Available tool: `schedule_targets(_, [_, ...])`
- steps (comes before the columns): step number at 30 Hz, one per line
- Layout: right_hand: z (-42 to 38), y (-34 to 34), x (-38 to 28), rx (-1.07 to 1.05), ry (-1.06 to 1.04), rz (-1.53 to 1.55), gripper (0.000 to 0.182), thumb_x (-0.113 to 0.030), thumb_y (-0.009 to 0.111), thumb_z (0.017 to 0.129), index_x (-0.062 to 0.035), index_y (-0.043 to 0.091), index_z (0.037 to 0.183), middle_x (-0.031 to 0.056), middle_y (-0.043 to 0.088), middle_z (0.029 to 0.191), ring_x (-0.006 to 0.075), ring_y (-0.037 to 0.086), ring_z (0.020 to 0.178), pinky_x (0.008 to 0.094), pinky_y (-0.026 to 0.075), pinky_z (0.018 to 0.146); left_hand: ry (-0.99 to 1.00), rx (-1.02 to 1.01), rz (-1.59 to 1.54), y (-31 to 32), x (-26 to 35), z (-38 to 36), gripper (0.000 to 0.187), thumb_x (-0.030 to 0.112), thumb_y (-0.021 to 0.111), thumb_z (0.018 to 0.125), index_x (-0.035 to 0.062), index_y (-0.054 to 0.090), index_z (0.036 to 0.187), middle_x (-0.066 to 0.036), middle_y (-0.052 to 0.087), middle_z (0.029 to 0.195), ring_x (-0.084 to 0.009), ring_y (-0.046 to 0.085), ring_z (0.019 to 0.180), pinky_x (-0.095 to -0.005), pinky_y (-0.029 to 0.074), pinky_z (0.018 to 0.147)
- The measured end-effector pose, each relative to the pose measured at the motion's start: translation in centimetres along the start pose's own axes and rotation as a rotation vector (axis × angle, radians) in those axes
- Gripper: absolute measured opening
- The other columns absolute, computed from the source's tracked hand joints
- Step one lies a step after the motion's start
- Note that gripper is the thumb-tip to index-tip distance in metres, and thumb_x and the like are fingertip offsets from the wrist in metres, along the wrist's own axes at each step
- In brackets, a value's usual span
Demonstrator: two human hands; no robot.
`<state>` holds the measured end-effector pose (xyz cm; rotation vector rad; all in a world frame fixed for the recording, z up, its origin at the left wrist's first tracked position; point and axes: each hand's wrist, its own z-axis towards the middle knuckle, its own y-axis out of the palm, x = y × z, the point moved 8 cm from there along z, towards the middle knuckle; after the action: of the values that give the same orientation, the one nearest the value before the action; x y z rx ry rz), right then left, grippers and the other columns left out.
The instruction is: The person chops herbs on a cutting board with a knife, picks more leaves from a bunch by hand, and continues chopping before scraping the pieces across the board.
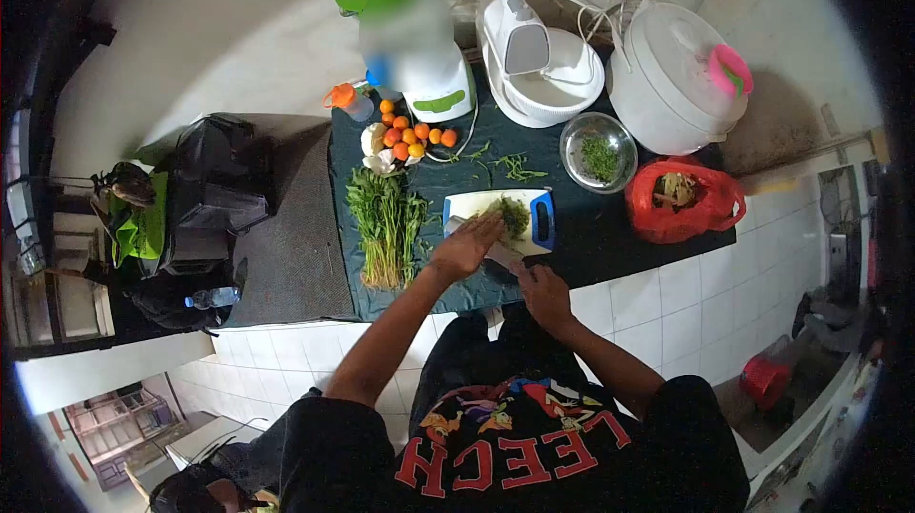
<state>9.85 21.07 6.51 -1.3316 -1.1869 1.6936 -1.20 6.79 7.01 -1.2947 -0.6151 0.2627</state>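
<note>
My right hand (546, 296) is closed around the handle of a knife (505, 253). The wide blade lies over the lower part of a white cutting board (472, 202) with blue ends. Stretched out flat, the fingers of my left hand (469, 244) rest over the blade, beside the chopped greens; part of the blade is hidden under them. A pile of finely chopped green herbs (512, 217) sits on the board just above the knife. To the left lies a big bunch of leafy greens (386, 232) with long stems.
Orange-red tomatoes (401, 136) and garlic-like white bulbs (375, 141) lie behind the greens. A blender (438, 89), stand mixer (519, 41) and lidded white bucket (667, 74) line the wall. A steel bowl of chopped greens (599, 153) and red plastic bag (658, 217) stand right.
</note>
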Motion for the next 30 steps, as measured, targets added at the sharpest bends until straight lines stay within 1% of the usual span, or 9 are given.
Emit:
schedule_targets(1, [0.5,0.2,0.0,0.011,-0.05,-0.011,0.043,-0.012,0.063,0.092,-0.0098,0.061,0.135,0.01,0.061,0.09,0.0281,0.067,0.086,0.0407,0.057,0.065,-0.005,0.004,0.008,-1.1,0.8,0.6,0.054,0.018,0.054,0.096,0.0051,0.051,0.149,-0.017,0.052,0.154,-0.0325,0.053,0.14,-0.0447,0.042,0.117])
schedule_targets(3, [1.2,0.5,0.6,0.034,-0.075,-0.033,0.042,-0.013,0.063,0.092,-0.0095,0.061,0.134,0.0102,0.062,0.091,0.0281,0.066,0.088,0.0411,0.056,0.07,-0.424,-0.265,-0.23,-0.5,-0.4,0.4,0.035,0.019,0.056,0.096,0.0054,0.066,0.126,-0.018,0.069,0.124,-0.0357,0.066,0.118,-0.0451,0.053,0.1])
schedule_targets(6, [1.8,0.4,1.3,0.097,-0.15,-0.101,0.04,-0.015,0.063,0.092,-0.0096,0.062,0.132,0.0106,0.063,0.095,0.0278,0.065,0.091,0.0423,0.054,0.076,-0.388,-0.074,-0.233,-0.9,0.4,0.8,0.019,0.02,0.061,0.097,0.0046,0.071,0.103,-0.017,0.072,0.1,-0.0376,0.069,0.099,-0.0484,0.056,0.086])
schedule_targets(10, [3.9,0.6,2.2,0.021,-0.22,-0.104,0.028,-0.017,0.062,0.093,-0.011,0.067,0.12,0.0104,0.066,0.102,0.0283,0.064,0.092,0.0448,0.05,0.082,-0.587,-0.049,-0.316,-0.9,0.7,0.7,0.019,0.021,0.064,0.098,0.0038,0.07,0.098,-0.018,0.072,0.097,-0.0384,0.068,0.098,-0.0498,0.055,0.084])
schedule_targets(12, [4.6,-0.9,2.0,0.108,-0.259,-0.13,0.021,-0.017,0.061,0.094,-0.0106,0.068,0.113,0.0101,0.066,0.1,0.0286,0.064,0.092,0.0449,0.05,0.08,-0.61,0.253,-0.412,-3.0,0.9,0.2,0.018,0.02,0.065,0.098,0.0033,0.071,0.099,-0.019,0.072,0.097,-0.0411,0.068,0.093,-0.05,0.055,0.082])
schedule_targets(14, [5.1,-2.2,1.6,0.184,-0.293,-0.15,0.015,-0.016,0.061,0.094,-0.0103,0.069,0.106,0.0097,0.066,0.098,0.029,0.064,0.091,0.045,0.05,0.078,-0.617,0.263,-0.479,-2.9,0.9,-0.8,0.018,0.019,0.065,0.098,0.0032,0.073,0.102,-0.02,0.072,0.099,-0.0414,0.069,0.092,-0.0491,0.056,0.082])
schedule_targets(18, [11.0,-0.3,7.9,-0.037,0.122,0.049,0.015,-0.015,0.062,0.093,-0.0043,0.068,0.101,0.0183,0.065,0.1,0.0373,0.064,0.097,0.0499,0.052,0.085,-0.663,0.188,-0.639,-1.3,0.7,-3.9,0.021,0.016,0.065,0.101,0.0049,0.074,0.117,-0.017,0.076,0.108,-0.0316,0.075,0.088,-0.0418,0.059,0.077])
schedule_targets(23, [17.3,-1.2,10.3,0.301,0.011,-0.025,0.015,-0.009,0.063,0.086,-0.0002,0.069,0.097,0.0168,0.065,0.102,0.0375,0.065,0.098,0.0489,0.055,0.085,-0.64,0.12,-0.67,-2.0,0.5,-5.2,0.022,0.017,0.065,0.099,0.0024,0.075,0.112,-0.021,0.075,0.108,-0.0377,0.074,0.096,-0.044,0.058,0.084])
schedule_targets(30, [18.5,0.8,10.7,0.172,0.056,-0.081,0.012,-0.014,0.067,0.086,-0.0037,0.067,0.092,0.0168,0.064,0.1,0.0382,0.065,0.094,0.0502,0.055,0.084,-0.604,0.13,-0.674,-3.6,-1.0,-5.1,0.023,0.017,0.065,0.099,0.0035,0.074,0.116,-0.019,0.076,0.109,-0.0353,0.075,0.094,-0.041,0.058,0.081])
